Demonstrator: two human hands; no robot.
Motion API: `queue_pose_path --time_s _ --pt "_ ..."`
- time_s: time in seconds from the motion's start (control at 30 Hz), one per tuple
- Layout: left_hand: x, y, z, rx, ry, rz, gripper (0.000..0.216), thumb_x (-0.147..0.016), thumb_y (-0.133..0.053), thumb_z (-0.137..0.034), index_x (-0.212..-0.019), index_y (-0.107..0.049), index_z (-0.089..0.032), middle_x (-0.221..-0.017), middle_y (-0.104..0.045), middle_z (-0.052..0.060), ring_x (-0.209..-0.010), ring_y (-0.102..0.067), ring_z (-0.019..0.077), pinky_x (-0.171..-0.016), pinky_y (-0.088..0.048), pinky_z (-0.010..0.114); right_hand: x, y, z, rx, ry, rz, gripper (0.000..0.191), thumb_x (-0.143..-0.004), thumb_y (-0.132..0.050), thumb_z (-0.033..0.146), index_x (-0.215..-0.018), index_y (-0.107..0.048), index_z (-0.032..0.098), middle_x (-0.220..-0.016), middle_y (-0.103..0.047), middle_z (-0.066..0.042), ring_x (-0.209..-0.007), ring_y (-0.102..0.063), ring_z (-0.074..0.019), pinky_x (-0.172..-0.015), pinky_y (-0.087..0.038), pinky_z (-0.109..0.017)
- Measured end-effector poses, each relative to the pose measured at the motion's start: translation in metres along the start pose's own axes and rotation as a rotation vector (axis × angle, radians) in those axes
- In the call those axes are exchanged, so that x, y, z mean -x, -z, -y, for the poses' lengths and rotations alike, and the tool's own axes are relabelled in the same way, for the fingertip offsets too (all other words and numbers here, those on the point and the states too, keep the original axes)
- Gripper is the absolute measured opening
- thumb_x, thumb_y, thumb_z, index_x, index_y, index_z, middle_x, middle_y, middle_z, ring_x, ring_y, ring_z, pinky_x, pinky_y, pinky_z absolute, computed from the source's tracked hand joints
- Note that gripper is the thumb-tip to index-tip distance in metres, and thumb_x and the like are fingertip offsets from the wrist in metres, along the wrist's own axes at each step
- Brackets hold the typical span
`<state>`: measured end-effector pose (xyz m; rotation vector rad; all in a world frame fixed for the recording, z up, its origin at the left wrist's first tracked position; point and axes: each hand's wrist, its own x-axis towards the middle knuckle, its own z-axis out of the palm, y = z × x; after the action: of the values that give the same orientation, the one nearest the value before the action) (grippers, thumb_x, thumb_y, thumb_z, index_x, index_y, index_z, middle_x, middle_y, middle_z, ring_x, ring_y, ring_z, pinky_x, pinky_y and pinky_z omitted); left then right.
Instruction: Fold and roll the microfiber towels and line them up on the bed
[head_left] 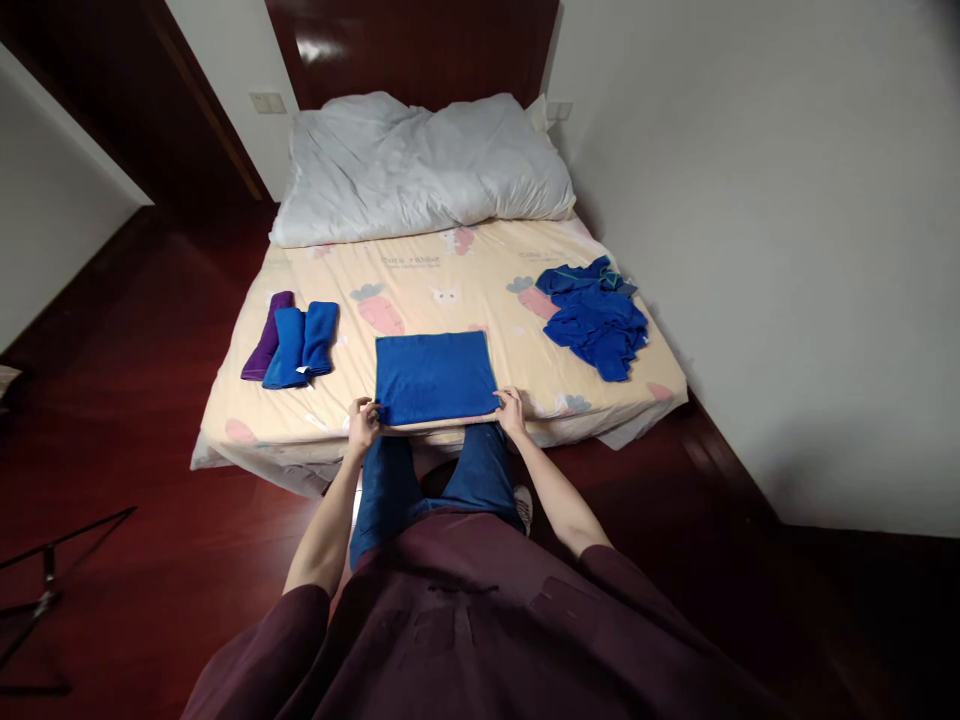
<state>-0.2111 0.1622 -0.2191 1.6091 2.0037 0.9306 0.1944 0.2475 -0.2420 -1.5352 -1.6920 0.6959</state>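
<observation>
A blue towel (pixel 435 378) with a thin green edge lies spread flat at the near edge of the bed. My left hand (pixel 364 424) pinches its near left corner, and my right hand (pixel 511 412) pinches the near right corner. Left of it lie rolled or folded towels side by side: one purple (pixel 266 338) and two blue, the middle one (pixel 285 348) and the right one (pixel 320 338). To the right, a crumpled heap of blue cloths (pixel 596 325) rests on the sheet, some showing green edging.
The bed has a pale yellow printed sheet (pixel 450 285). A bulky white quilt (pixel 427 170) lies across its head, against a dark wooden headboard (pixel 420 50). A black metal stand (pixel 49 575) is on the floor at left. A white wall (pixel 780 230) runs along the right side.
</observation>
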Motion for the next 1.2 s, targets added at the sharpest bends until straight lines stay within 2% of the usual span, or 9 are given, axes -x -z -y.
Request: queue_pose_path --time_s 0.07,0.2,0.43,0.57,0.73,0.83,0.93,1.1,1.2 --pt "-0.003 -0.001 0.001 0.028 -0.080 0.046 0.040 -0.066 -0.053 -0.011 -0.099 -0.074 -0.020 -0.131 -0.065 0.011 -0.139 -0.048 0.0267 -0.119 -0.040 0.045 -0.001 -0.002 0.000 0.005 0.074 0.058 0.057 -0.063 -0.049 0.005 -0.112 -0.077 0.018 -0.127 -0.069 -0.010 -0.122 -0.062 -0.0218 -0.112 -0.047 -0.038" --pt "-0.012 -0.006 0.005 0.091 -0.141 0.147 0.030 -0.072 -0.050 -0.013 -0.089 -0.074 -0.020 -0.123 -0.073 0.009 -0.134 -0.057 0.0245 -0.120 -0.040 0.044 -0.004 -0.004 -0.004 -0.021 0.069 0.120 0.048 -0.068 -0.048 0.005 -0.103 -0.079 0.018 -0.114 -0.077 -0.009 -0.113 -0.068 -0.0224 -0.111 -0.049 -0.042" --pt "-0.019 -0.013 0.009 0.229 0.045 0.093 0.031 -0.087 -0.050 -0.029 -0.108 -0.071 -0.017 -0.122 -0.074 0.010 -0.120 -0.067 0.0228 -0.110 -0.049 0.038 -0.012 -0.004 -0.002 -0.154 -0.055 0.101 0.039 -0.074 -0.050 0.011 -0.099 -0.078 0.017 -0.110 -0.078 -0.010 -0.105 -0.071 -0.0237 -0.103 -0.053 -0.040" --pt "-0.022 -0.010 0.006 0.196 0.114 0.096 0.032 -0.089 -0.051 -0.033 -0.107 -0.072 -0.018 -0.111 -0.077 0.008 -0.103 -0.071 0.0228 -0.097 -0.055 0.034 -0.016 -0.008 0.000 -0.244 -0.116 0.064 0.034 -0.079 -0.048 0.017 -0.098 -0.076 0.015 -0.107 -0.077 -0.012 -0.102 -0.072 -0.0247 -0.093 -0.056 -0.037" --pt "-0.025 -0.003 0.004 0.151 0.123 0.057 0.032 -0.090 -0.050 -0.035 -0.105 -0.071 -0.016 -0.104 -0.076 0.009 -0.098 -0.069 0.0227 -0.088 -0.055 0.030 -0.020 -0.010 -0.007 -0.246 -0.163 -0.010 0.025 -0.083 -0.055 0.028 -0.096 -0.072 0.016 -0.099 -0.075 -0.011 -0.097 -0.068 -0.0244 -0.090 -0.055 -0.035" --pt "-0.022 0.004 0.006 0.123 0.113 0.038 0.032 -0.090 -0.049 -0.039 -0.096 -0.070 -0.016 -0.092 -0.074 0.009 -0.089 -0.068 0.0216 -0.081 -0.054 0.029 -0.019 -0.008 -0.016 -0.246 -0.189 -0.026 0.027 -0.084 -0.061 0.041 -0.093 -0.068 0.017 -0.079 -0.069 -0.006 -0.081 -0.065 -0.0224 -0.077 -0.054 -0.032" --pt "-0.017 0.009 0.008 0.094 0.118 0.029 0.030 -0.089 -0.050 -0.041 -0.089 -0.067 -0.017 -0.082 -0.071 0.007 -0.081 -0.065 0.0204 -0.075 -0.051 0.028 -0.016 -0.006 -0.022 -0.255 -0.174 -0.010 0.029 -0.082 -0.063 0.049 -0.079 -0.060 0.021 -0.064 -0.056 0.000 -0.067 -0.058 -0.0188 -0.067 -0.050 -0.029" --pt "-0.014 0.008 0.009 0.032 0.142 0.001 0.029 -0.087 -0.050 -0.043 -0.072 -0.059 -0.019 -0.064 -0.060 0.002 -0.065 -0.056 0.0175 -0.065 -0.045 0.027 -0.016 -0.006 -0.022 -0.253 -0.145 0.002 0.040 -0.083 -0.063 0.055 -0.064 -0.043 0.026 -0.057 -0.042 0.006 -0.057 -0.047 -0.0149 -0.058 -0.044 -0.027" --pt "-0.018 0.005 0.008 -0.003 0.158 -0.012 0.028 -0.086 -0.051 -0.041 -0.069 -0.057 -0.019 -0.063 -0.059 0.003 -0.064 -0.056 0.0177 -0.065 -0.043 0.027 -0.019 -0.008 -0.018 -0.229 -0.143 -0.007 0.043 -0.083 -0.063 0.055 -0.062 -0.039 0.027 -0.056 -0.038 0.006 -0.057 -0.045 -0.0150 -0.058 -0.043 -0.026"
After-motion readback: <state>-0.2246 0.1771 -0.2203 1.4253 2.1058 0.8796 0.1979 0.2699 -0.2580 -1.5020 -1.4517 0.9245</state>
